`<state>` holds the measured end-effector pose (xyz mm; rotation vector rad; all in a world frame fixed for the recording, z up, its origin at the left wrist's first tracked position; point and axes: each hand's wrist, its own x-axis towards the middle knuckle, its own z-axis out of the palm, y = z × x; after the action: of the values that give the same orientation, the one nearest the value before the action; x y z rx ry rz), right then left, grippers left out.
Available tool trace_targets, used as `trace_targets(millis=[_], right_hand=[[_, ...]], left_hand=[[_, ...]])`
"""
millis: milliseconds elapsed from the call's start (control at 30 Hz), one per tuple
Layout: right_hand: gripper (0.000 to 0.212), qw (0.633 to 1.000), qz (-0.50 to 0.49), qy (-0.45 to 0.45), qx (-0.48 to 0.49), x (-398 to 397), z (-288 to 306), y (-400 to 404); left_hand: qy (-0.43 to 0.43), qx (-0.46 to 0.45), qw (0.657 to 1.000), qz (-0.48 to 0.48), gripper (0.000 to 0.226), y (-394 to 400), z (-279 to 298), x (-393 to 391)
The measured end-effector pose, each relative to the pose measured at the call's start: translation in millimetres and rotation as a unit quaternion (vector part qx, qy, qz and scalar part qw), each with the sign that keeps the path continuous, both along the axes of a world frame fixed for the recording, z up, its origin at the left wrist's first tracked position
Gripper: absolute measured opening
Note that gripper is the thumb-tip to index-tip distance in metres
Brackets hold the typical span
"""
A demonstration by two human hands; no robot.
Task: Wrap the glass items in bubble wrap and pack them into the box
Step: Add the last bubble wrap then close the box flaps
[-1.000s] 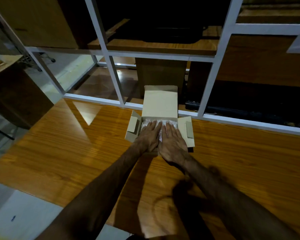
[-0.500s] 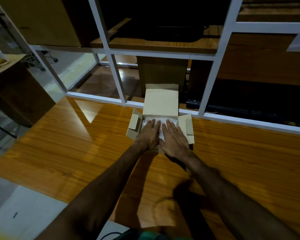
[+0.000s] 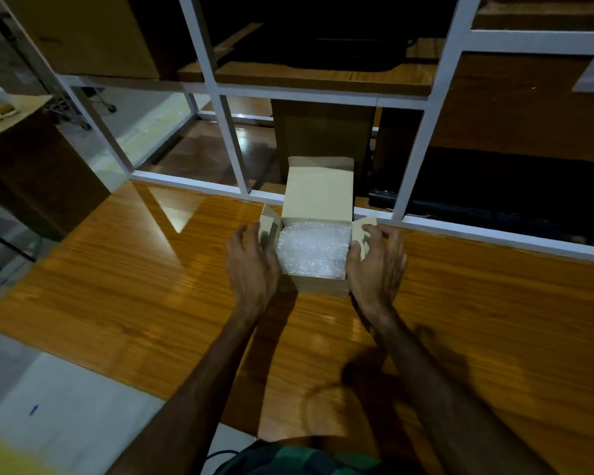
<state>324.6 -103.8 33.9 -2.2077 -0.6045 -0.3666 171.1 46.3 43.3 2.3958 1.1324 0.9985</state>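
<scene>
A small cardboard box [image 3: 318, 286] stands on the wooden table [image 3: 134, 289] near its far edge, its lid flap [image 3: 318, 192] upright at the back. White bubble wrap [image 3: 313, 250] fills the inside; any glass under it is hidden. My left hand [image 3: 251, 265] is at the box's left side, fingers loosely spread by the left side flap [image 3: 270, 222]. My right hand [image 3: 378, 265] is at the right side, its fingers curved at the right side flap [image 3: 360, 231]. Neither hand grips anything.
A white metal frame [image 3: 227, 132] with panes rises right behind the box along the table's far edge. Beyond it are wooden desks and a dark keyboard [image 3: 460, 209]. A desk with small items [image 3: 0, 108] stands at the far left.
Both hands have lifted off the bubble wrap, where they lay flat side by side, and moved apart to the left and right sides of the box.
</scene>
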Motion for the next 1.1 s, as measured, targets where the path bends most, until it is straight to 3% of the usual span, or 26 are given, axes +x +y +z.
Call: trace_targets(millis=[100,200,300,367,467,567,733,900,1100], right_hand=[[0.04,0.995,-0.033,0.079,0.042,4,-9,1],[0.041,0.978,-0.079,0.173,0.079,9,-11,3],[0.036,0.928,-0.114,0.333,0.125,18,-13,9],[0.019,0.901,-0.106,0.39,0.16,22,-18,12],[0.013,0.905,-0.081,0.383,0.165,22,-21,11],[0.003,0.937,-0.064,0.324,0.118,17,-12,9],[0.024,0.962,-0.027,0.258,0.086,4,-6,23],[0.039,0.969,0.06,0.225,0.084,-6,-1,30],[0.055,0.944,0.183,0.271,0.04,-1,-16,23]], left_hand=[[-0.055,-0.122,0.991,0.008,0.058,8,-9,-1],[-0.119,-0.165,0.978,-0.036,0.046,15,-12,-2],[-0.178,-0.181,0.966,-0.057,0.02,12,-4,-1],[-0.191,-0.206,0.959,-0.044,0.021,15,-4,2],[-0.179,-0.237,0.954,-0.021,0.029,22,-7,8],[-0.146,-0.201,0.968,-0.018,0.027,21,-3,13],[0.013,-0.073,0.995,-0.073,0.015,12,-4,32],[0.17,0.004,0.984,-0.056,0.022,-12,-17,44],[0.205,0.01,0.971,-0.123,0.044,-5,-24,29]])
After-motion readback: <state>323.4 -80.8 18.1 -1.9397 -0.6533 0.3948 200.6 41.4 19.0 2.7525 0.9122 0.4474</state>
